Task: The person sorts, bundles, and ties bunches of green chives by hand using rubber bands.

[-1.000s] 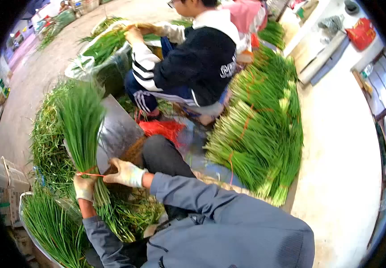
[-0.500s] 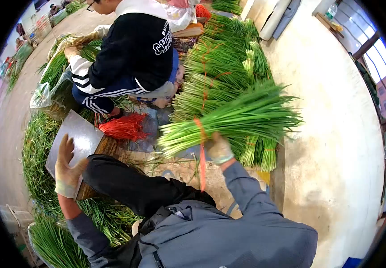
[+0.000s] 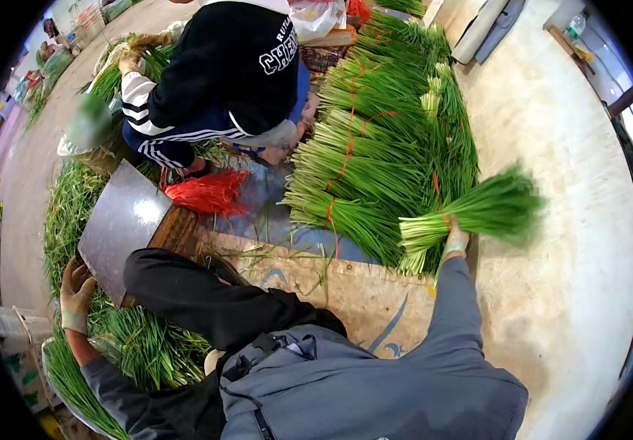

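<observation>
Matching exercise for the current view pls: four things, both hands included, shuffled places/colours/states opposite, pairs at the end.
1. Left hand
2. Right hand
3. Red strips
4. Board

A. In a loose heap by the co-worker's foot
B. Gray and shiny
C. Close to the board's edge
D. Gripping a bundle of greens

Pairs: 1-C, 2-D, 3-A, 4-B

The green bundle [image 3: 470, 209] — upright at both hands at first — now lies sideways in the right hand [image 3: 457, 238], farther right by the stacked bundles [image 3: 375, 154], while the left hand [image 3: 76, 299] has dropped beside the metal sheet [image 3: 120, 231].
</observation>
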The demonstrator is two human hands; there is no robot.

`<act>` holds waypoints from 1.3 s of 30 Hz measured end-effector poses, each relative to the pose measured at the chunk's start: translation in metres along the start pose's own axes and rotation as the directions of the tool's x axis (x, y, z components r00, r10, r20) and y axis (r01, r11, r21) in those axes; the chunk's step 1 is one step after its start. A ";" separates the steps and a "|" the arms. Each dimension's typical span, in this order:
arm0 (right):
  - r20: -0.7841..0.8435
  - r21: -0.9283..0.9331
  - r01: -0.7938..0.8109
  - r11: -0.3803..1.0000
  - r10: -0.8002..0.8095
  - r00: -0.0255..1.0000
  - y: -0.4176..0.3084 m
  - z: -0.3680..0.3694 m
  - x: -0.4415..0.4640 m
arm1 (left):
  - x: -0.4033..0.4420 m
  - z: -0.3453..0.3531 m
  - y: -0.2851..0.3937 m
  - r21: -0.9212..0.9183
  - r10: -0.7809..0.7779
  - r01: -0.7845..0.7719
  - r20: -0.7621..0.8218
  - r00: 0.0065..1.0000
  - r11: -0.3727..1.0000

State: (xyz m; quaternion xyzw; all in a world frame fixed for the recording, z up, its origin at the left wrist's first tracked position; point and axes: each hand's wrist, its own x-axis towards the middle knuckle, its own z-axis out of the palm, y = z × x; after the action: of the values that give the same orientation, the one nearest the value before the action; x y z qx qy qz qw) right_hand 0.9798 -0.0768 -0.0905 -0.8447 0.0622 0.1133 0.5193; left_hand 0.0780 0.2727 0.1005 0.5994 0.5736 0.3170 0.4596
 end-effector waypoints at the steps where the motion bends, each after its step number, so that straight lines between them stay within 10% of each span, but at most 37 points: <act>1: 0.004 0.017 0.118 0.993 -0.118 0.993 0.000 -0.007 0.016 | -0.003 -0.006 -0.002 0.022 -0.020 0.020 -0.002 1.000 1.000; 5: 0.165 -0.559 -0.030 0.829 0.147 0.975 -0.020 -0.010 0.051 | -0.008 -0.021 -0.018 0.104 -0.016 0.023 -0.074 0.997 0.994; 7: 0.292 -0.735 0.318 0.599 -0.144 0.946 0.033 0.024 0.077 | -0.007 -0.019 -0.024 0.145 -0.069 0.089 -0.139 0.988 0.985; 10: 0.666 -0.627 0.481 0.613 0.102 0.739 0.069 0.092 0.070 | -0.052 0.029 0.032 0.276 -0.175 0.235 -0.224 0.959 0.932; 12: 0.812 -0.566 0.818 0.107 -0.099 0.575 0.108 0.143 0.107 | -0.072 0.030 0.023 0.225 -0.267 0.341 -0.303 0.915 0.913; 14: 0.593 -0.648 0.665 0.371 -0.301 0.746 0.025 0.164 -0.018 | -0.091 0.007 -0.022 0.161 -0.274 0.344 -0.344 0.898 0.925; 16: 0.650 -0.497 0.679 0.540 -0.288 0.704 -0.044 0.185 -0.124 | -0.117 -0.018 -0.070 0.068 -0.325 0.381 -0.396 0.859 0.922; 21: 0.774 0.323 0.856 0.404 -0.633 0.006 -0.137 0.263 -0.339 | -0.185 -0.030 -0.214 -0.687 -0.595 0.214 -0.379 0.709 0.694; 25: 0.860 0.497 0.568 0.656 -0.284 -0.425 -0.168 0.271 -0.562 | -0.221 0.012 -0.307 -0.113 -0.427 0.665 -0.842 0.330 0.738; 27: 0.486 0.818 0.575 -0.007 -0.526 -0.698 -0.146 0.288 -0.639 | -0.235 0.025 -0.310 -0.364 -0.595 0.735 -0.801 0.066 0.572; 29: 0.677 0.708 0.596 0.379 -0.125 -0.725 -0.129 0.280 -0.719 | -0.258 0.036 -0.311 -0.334 -0.541 0.771 -0.841 0.016 0.542; 30: 0.618 0.745 0.579 0.332 -0.017 -0.786 -0.105 0.282 -0.750 | -0.262 0.035 -0.328 -0.576 -0.640 0.605 -0.756 -0.137 0.549; 33: 0.468 0.753 0.563 0.339 0.326 -0.822 0.001 0.294 -0.812 | -0.265 0.035 -0.320 0.061 -0.410 0.949 -0.892 0.191 0.309; 35: 0.481 0.318 0.803 0.504 0.645 -0.595 0.079 0.302 -0.821 | -0.262 0.039 -0.344 0.182 -0.488 0.960 -0.831 0.266 0.213; 39: 0.514 -0.156 0.850 0.503 0.776 -0.365 0.197 0.340 -0.793 | -0.262 0.039 -0.370 0.173 -0.549 0.962 -0.793 0.264 0.213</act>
State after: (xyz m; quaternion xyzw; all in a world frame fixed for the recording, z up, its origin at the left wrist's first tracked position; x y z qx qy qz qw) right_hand 0.1267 0.1266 -0.2054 -0.3967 -0.5242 0.7215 -0.2175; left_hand -0.0695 -0.0205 -0.2138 0.1900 0.9741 -0.0296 0.1190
